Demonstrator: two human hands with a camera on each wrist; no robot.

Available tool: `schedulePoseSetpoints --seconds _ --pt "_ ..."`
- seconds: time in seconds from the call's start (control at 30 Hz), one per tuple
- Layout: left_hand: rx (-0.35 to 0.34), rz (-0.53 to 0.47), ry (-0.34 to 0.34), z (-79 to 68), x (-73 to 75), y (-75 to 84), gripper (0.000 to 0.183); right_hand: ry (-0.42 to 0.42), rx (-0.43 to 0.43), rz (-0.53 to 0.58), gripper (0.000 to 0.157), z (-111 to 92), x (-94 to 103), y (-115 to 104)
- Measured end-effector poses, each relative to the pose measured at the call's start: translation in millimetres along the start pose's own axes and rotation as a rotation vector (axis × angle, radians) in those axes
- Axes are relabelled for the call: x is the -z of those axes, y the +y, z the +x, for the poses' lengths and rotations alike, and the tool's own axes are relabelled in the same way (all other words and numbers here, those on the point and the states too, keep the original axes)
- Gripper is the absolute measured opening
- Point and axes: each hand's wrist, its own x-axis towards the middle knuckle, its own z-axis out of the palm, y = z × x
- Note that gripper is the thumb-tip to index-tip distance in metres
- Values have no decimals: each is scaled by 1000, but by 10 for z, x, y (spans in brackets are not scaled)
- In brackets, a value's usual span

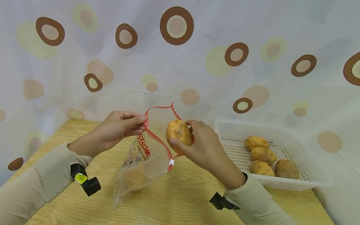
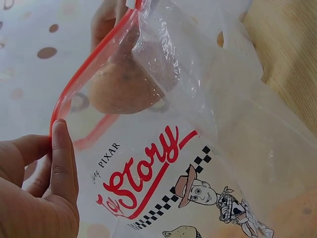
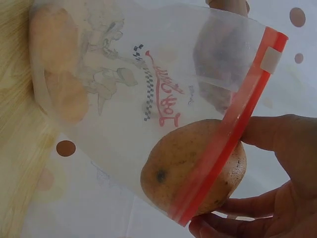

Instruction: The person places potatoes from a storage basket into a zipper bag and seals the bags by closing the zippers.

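A clear zip bag (image 1: 154, 153) with a red slider rim and printed cartoon figures hangs open over the table. My left hand (image 1: 118, 130) pinches its red rim between thumb and fingers, as the left wrist view also shows. In my right hand (image 1: 204, 146) a potato (image 1: 178, 133) is gripped at the bag's mouth. Seen from the right wrist, this potato (image 3: 190, 166) is partly behind the red rim, inside the opening. Two more potatoes (image 3: 54, 39) lie at the bottom of the bag, showing through the plastic.
To the right stands a white perforated plastic basket (image 1: 316, 174) holding several potatoes (image 1: 263, 154). The wooden table (image 1: 184, 206) runs beneath the bag and basket. Behind it hangs a white curtain (image 1: 201, 85) with brown circles.
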Motion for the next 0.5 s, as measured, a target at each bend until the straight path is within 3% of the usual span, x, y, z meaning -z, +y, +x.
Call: schedulePoseSetpoints --seconds 0.3,0.5 --pt "5 -20 6 -2 4 2 12 -18 21 31 57 -15 35 46" --pt "0 -18 11 1 13 -3 13 -57 -40 47 52 -22 74 201"
